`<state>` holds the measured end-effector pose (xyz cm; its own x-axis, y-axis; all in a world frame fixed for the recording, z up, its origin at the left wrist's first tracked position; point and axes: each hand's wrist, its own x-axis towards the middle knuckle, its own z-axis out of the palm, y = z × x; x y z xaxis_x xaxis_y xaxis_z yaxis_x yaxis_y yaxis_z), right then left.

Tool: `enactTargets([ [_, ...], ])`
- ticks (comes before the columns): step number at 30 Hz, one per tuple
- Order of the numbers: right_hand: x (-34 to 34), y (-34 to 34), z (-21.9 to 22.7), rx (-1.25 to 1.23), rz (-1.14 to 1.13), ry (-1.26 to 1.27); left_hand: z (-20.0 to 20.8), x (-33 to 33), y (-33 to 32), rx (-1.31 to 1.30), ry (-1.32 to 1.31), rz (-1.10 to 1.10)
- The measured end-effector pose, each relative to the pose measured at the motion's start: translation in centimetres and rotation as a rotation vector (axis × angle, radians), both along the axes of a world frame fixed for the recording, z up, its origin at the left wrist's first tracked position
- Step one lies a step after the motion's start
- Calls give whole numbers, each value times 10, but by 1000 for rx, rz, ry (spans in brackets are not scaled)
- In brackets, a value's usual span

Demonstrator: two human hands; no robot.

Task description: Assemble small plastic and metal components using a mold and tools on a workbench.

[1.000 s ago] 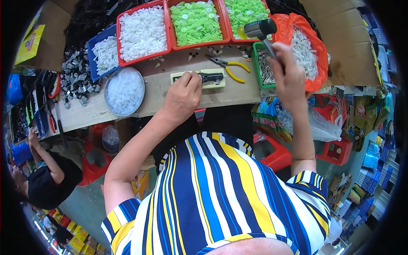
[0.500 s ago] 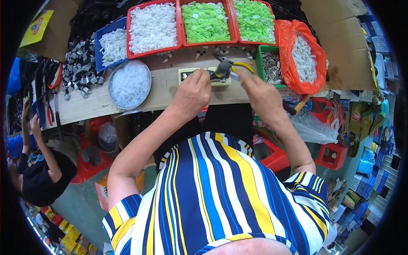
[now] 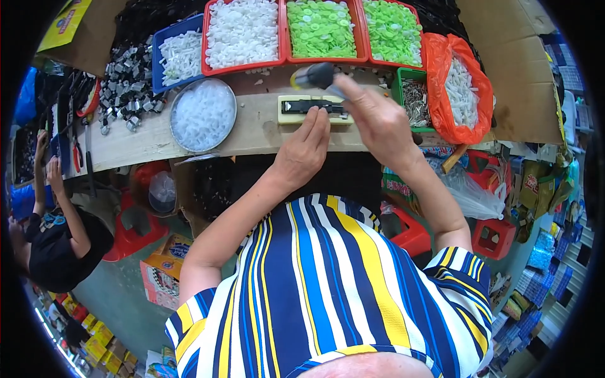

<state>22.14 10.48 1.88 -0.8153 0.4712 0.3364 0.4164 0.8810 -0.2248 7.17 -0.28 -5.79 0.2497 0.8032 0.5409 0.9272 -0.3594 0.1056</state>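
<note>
A long black plastic part [image 3: 309,106] lies in a cream-coloured block [image 3: 285,118] on the table. My left hand [image 3: 304,151] is closed, its fingertips pressed together on the near side of the black part. My right hand [image 3: 381,126] grips what looks like a small hammer [image 3: 320,75]. The dark head of the hammer, smeared by motion, is raised above and beyond the block. Most of the handle is hidden in my fist.
At the back stand red trays of white pieces [image 3: 242,34] and green pieces [image 3: 320,28], and a blue tray [image 3: 157,66]. Left are a round dish [image 3: 203,114] and metal pieces [image 3: 129,88]; right, a green box [image 3: 414,104] and orange bag [image 3: 441,120]. Another person [image 3: 60,246] works at far left.
The hammer has lifted off the block, its head swinging up and away. My left fingers have shifted along the block, uncovering more of the black part. The whole view has shifted slightly.
</note>
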Motion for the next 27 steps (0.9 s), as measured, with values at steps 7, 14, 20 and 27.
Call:
enactTargets([
  [7,2,4,7,-106,-7,-12,-4,-11,-3,-3,-166,-43],
  [14,20,-4,-8,-75,-47,2,2,-30,-14,0,-209,49],
  [20,45,-13,-22,-163,-127,-155,6,-24,0,-12,-228,23],
  [27,75,-7,-17,-36,-271,216,5,-15,17,4,-203,-54],
])
